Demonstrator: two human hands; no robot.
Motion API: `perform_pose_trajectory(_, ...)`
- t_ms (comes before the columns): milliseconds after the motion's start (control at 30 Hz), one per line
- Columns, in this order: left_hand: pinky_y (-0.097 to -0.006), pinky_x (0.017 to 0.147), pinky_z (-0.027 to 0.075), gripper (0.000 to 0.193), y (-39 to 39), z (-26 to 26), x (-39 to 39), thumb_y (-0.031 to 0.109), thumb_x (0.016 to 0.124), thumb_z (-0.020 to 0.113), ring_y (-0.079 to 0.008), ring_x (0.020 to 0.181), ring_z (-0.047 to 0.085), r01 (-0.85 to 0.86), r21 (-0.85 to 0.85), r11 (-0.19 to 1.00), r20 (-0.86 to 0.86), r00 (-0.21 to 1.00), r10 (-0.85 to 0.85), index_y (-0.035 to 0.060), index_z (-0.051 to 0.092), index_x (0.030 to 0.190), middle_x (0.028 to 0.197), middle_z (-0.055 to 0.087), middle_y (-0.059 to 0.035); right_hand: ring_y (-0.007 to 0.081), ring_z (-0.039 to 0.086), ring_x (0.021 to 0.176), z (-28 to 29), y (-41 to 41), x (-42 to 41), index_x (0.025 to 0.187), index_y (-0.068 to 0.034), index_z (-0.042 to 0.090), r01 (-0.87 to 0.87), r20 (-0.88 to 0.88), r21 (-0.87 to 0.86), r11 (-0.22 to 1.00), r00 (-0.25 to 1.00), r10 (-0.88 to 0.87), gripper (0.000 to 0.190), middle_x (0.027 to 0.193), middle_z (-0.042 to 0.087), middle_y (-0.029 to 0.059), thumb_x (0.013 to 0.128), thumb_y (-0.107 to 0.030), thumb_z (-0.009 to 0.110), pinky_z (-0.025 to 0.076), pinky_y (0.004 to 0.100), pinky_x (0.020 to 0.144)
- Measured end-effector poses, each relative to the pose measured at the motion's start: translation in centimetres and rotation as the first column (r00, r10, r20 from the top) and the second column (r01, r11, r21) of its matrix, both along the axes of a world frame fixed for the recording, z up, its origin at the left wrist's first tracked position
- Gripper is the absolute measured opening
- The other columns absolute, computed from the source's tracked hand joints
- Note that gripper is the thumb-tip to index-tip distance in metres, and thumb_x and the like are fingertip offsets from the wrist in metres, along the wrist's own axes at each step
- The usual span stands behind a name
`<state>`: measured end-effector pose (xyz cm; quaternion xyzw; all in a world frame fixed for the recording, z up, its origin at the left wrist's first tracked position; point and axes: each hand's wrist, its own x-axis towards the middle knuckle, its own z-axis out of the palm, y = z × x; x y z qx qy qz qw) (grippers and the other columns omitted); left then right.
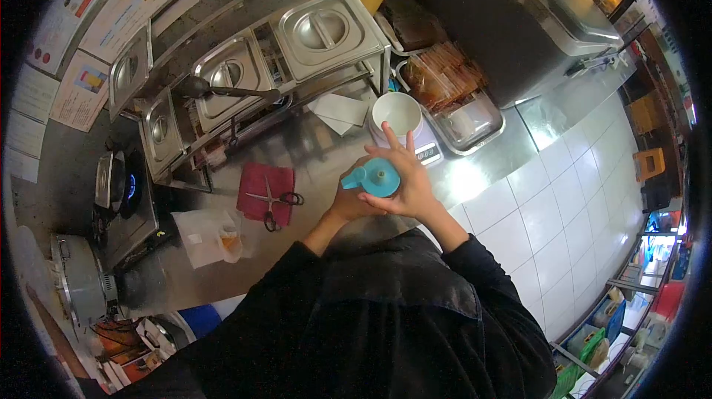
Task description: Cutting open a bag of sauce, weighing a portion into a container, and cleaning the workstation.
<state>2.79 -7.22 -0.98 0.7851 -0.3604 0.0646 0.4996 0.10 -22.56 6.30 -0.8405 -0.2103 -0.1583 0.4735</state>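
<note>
My left hand (351,196) is closed around the body of a container with a turquoise spouted lid (380,176); the lid hides most of the container. At the lid's right edge rest the thumb and a finger of my right hand (409,179), its other fingers spread. Just beyond the hands, a white bowl (397,112) stands on a white digital kitchen scale (429,153). To the left, open scissors (270,201) lie on a folded dark red cloth (250,190). A clear plastic bag (203,237) with something orange by it lies nearer the left edge.
Lidded steel pans (320,32) sit in a metal rack behind the counter, with a ladle (239,91) across them. A tray (475,146) holds packaged food. At left, a lit gas burner (132,186) has a blue flame. White papers (339,112) lie by the scale.
</note>
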Motion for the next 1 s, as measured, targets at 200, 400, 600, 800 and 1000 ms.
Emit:
perform_pose_trajectory(200, -0.0337, 0.088, 0.043, 0.073, -0.1, -2.3, -0.1, 0.034, 0.058, 0.079, -0.0229, 0.104, 0.054, -0.021, 0.034, 0.999, 0.007, 1.0, 0.021, 0.0064, 0.047, 0.118, 0.116, 0.053, -0.0103, 0.0331, 0.028, 0.13, 0.0, 0.0, 0.2, 0.103, -0.007, 0.056, 0.01, 0.02, -0.023, 1.0, 1.0, -0.009, 0.053, 0.115, 0.057, 0.0114, 0.061, -0.034, 0.076, 0.004, 0.0579, 0.105)
perform_pose_trajectory(400, -0.033, 0.089, 0.043, 0.073, -1.3, -0.3, -0.5, 0.027, 0.056, 0.079, -0.0222, 0.105, 0.054, 0.0, -0.072, 0.997, -0.2, 0.98, -0.015, 0.0063, 0.048, 0.119, 0.114, 0.055, -0.0097, 0.0317, 0.034, 0.127, 0.9, 0.1, -1.7, 0.113, -0.003, 0.051, 0.094, -0.052, 0.123, 0.988, 0.995, -0.089, 0.068, 0.12, 0.052, 0.0166, 0.061, -0.038, 0.077, 0.02, 0.0484, 0.104)
perform_pose_trajectory(600, -0.0338, 0.088, 0.044, 0.076, -5.2, 8.4, -0.3, 0.021, 0.049, 0.079, -0.0259, 0.101, 0.056, 0.038, -0.081, 0.996, -0.155, 0.987, -0.05, 0.0075, 0.048, 0.118, 0.107, 0.058, -0.0121, 0.0267, 0.055, 0.104, 5.4, -4.4, -1.2, 0.112, 0.001, 0.053, 0.186, -0.026, 0.289, 0.939, 0.982, -0.187, 0.07, 0.11, 0.057, 0.0155, 0.061, -0.04, 0.077, 0.042, 0.0343, 0.088)
perform_pose_trajectory(800, -0.0332, 0.082, 0.047, 0.077, -7.5, 14.7, 5.0, 0.026, 0.046, 0.079, -0.0253, 0.096, 0.059, 0.273, 0.003, 0.962, -0.336, 0.906, -0.256, 0.0076, 0.05, 0.114, 0.102, 0.06, -0.0127, 0.0275, 0.061, 0.078, 15.7, -12.7, 4.8, 0.092, -0.005, 0.062, -0.071, 0.051, -0.428, 0.901, 0.993, 0.102, 0.048, 0.084, 0.062, 0.0125, 0.06, -0.039, 0.073, 0.048, 0.0342, 0.071)
perform_pose_trajectory(1000, -0.0332, 0.077, 0.049, 0.069, -9.4, 16.0, 7.7, 0.034, 0.045, 0.079, -0.0277, 0.085, 0.062, 0.217, 0.036, 0.976, -0.211, 0.956, -0.205, 0.0049, 0.055, 0.102, 0.091, 0.063, -0.0136, 0.022, 0.058, 0.072, 18.2, -13.2, 7.7, 0.085, 0.001, 0.058, -0.107, -0.048, -0.43, 0.896, 0.994, 0.096, 0.048, 0.078, 0.058, 0.0117, 0.061, -0.04, 0.066, 0.045, 0.0305, 0.068)
